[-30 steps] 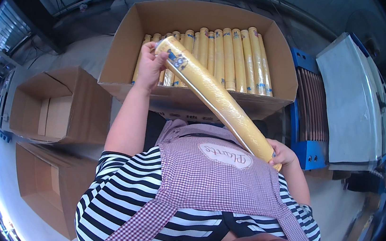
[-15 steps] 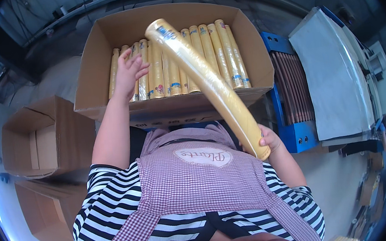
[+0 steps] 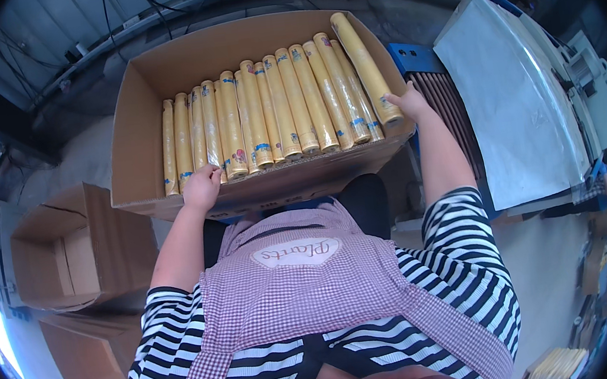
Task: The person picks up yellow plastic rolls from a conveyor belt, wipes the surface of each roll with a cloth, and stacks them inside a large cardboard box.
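Observation:
A large cardboard box (image 3: pixel 133 126) in front of me holds a row of shiny gold rolls (image 3: pixel 259 112) in clear wrap, standing side by side. At the right end of the row, one gold roll (image 3: pixel 367 70) sits higher than its neighbours and leans along the box's right wall. My right hand (image 3: pixel 409 102) is closed around its near lower end, thumb on top. My left hand (image 3: pixel 203 189) is at the box's near rim, left of the middle, its fingers curled over the edge beside the rolls; part of the fingers is hidden.
Two open cardboard boxes, an upper one (image 3: pixel 104 242) and a lower one (image 3: pixel 93 348), stand at the left. On the right are a blue rack with dark rods (image 3: pixel 444 110) and a pale sheet-covered machine (image 3: pixel 506 99). Another person (image 3: pixel 602 185) shows at the far right.
My right hand has brought the gold roll from in front of me up and over into the box's right end. My left hand has come down from above the rolls to the near rim.

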### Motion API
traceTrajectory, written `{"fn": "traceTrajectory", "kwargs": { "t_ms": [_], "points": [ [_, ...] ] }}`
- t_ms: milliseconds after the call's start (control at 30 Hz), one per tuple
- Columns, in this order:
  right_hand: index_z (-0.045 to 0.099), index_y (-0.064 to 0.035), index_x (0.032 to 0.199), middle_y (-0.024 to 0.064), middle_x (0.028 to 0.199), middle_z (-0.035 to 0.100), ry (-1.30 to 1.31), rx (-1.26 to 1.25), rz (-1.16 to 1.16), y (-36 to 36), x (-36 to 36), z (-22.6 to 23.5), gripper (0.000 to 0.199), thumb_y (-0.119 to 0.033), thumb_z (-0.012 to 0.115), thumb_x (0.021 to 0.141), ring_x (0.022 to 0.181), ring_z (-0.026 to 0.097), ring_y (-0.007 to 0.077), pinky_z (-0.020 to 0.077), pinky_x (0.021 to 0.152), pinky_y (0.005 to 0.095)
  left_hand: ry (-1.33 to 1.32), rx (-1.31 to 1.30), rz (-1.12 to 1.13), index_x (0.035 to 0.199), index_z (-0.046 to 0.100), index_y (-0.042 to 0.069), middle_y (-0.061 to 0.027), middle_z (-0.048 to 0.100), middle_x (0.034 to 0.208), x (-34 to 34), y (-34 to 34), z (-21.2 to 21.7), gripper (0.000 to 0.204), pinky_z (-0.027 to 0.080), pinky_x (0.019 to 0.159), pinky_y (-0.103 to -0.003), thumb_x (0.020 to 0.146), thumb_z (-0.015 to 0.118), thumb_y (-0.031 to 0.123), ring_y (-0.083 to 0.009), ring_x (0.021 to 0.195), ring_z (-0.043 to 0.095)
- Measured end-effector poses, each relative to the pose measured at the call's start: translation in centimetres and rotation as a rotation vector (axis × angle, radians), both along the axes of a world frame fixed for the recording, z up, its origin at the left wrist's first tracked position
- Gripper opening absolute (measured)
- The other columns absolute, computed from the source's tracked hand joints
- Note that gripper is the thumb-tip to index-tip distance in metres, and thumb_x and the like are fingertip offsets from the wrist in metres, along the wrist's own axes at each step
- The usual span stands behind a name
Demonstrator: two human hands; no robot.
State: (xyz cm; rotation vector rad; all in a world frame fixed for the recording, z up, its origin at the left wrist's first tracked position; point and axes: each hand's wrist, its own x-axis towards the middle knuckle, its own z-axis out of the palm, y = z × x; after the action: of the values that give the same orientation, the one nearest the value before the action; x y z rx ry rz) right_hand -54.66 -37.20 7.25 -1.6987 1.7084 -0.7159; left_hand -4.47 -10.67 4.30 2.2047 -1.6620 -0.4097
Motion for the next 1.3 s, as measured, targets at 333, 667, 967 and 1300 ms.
{"fn": "traceTrajectory", "kwargs": {
  "t_ms": [333,667,967,1300],
  "points": [
    [0.065,-0.0017,0.121,0.0158,0.120,0.066,-0.296,-0.222,0.284,17.2,9.5,-2.8,0.036,-0.014,0.070,0.087,0.112,0.064,0.0251,0.0491,0.096,0.0332,-0.055,-0.111,-0.010,0.098,0.071,0.009,-0.0157,0.070,0.098,0.7,0.7,-2.1,0.026,0.052,0.081,-0.047,0.094,0.055,0.029,-0.0358,0.092,0.066],
    [0.062,0.0017,0.122,0.0137,0.113,0.069,-0.701,0.018,-0.057,23.9,4.0,-3.8,0.032,-0.013,0.063,0.094,0.101,0.066,0.0199,0.0522,0.091,0.0295,-0.113,0.174,0.003,0.107,0.070,0.015,-0.0117,0.071,0.104,0.4,1.2,-1.8,0.027,0.053,0.083,-0.045,0.092,0.054,0.030,-0.0333,0.096,0.066],
    [0.052,0.0030,0.133,0.0202,0.115,0.067,-0.715,-0.116,-0.062,19.1,1.0,-7.2,0.042,-0.017,0.050,0.096,0.104,0.067,0.0321,0.0560,0.088,0.0411,0.387,-0.109,0.207,0.090,0.061,0.012,-0.0097,0.071,0.094,0.8,1.3,-0.8,0.016,0.051,0.077,-0.041,0.083,0.068,0.024,-0.0294,0.092,0.067],
    [0.058,0.0016,0.128,0.0178,0.124,0.065,-1.675,0.901,0.346,15.0,-10.0,-14.7,0.041,-0.028,0.057,0.099,0.115,0.062,0.0281,0.0469,0.104,0.0383,0.455,-0.199,0.035,0.089,0.063,0.009,-0.0070,0.072,0.097,-0.9,1.3,-5.1,0.006,0.051,0.080,-0.036,0.083,0.065,0.011,-0.0207,0.094,0.068]
  ]
}}
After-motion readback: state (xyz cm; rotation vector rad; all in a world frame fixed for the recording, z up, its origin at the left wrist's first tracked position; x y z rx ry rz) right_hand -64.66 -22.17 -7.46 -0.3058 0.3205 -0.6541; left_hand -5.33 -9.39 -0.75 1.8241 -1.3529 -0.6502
